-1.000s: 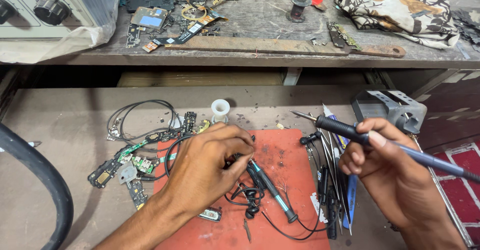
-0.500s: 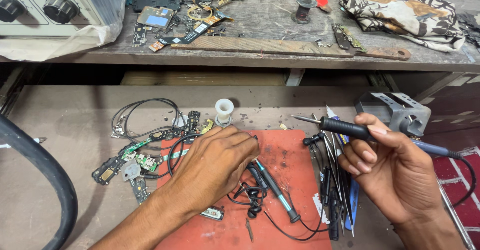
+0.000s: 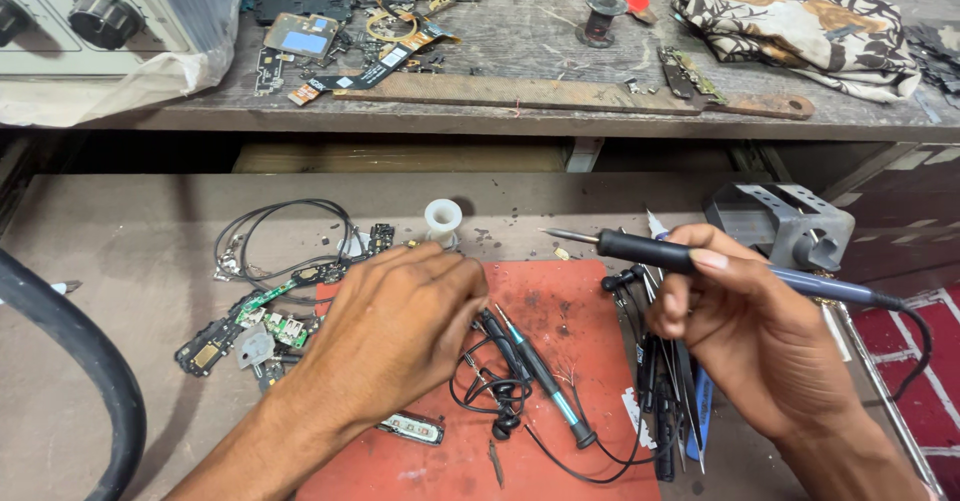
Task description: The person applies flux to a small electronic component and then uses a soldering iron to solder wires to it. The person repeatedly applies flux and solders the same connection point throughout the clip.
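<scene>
Red mat (image 3: 560, 311) covers the middle of the worktop (image 3: 130, 261), and both hands work over it. The right hand (image 3: 750, 331) is closed around a black soldering iron (image 3: 650, 253), held nearly level with its metal tip pointing to 9 o'clock; its blue handle and dark cord run off toward 3 o'clock. The left hand (image 3: 400, 321) lies palm down at the mat's 9 o'clock edge, fingers curled together; whether it pinches anything beneath them I cannot tell. Just at 3 o'clock of that hand, a second iron (image 3: 540, 376) with a teal band lies on the mat, with loops of black wire (image 3: 490, 396) beside it. Green circuit boards (image 3: 265, 316) and small dark parts are scattered at 9 o'clock of the left hand, with coiled thin cables (image 3: 280, 236) above them. A white spool (image 3: 443, 218) stands at 12 o'clock of the left hand, just off the mat. Tweezers and thin tools (image 3: 670, 391) lie bunched under the right hand. A grey metal stand (image 3: 785, 226) sits at 1 o'clock of the right hand. A thick black hose (image 3: 90, 371) curves along the far 9 o'clock side.
</scene>
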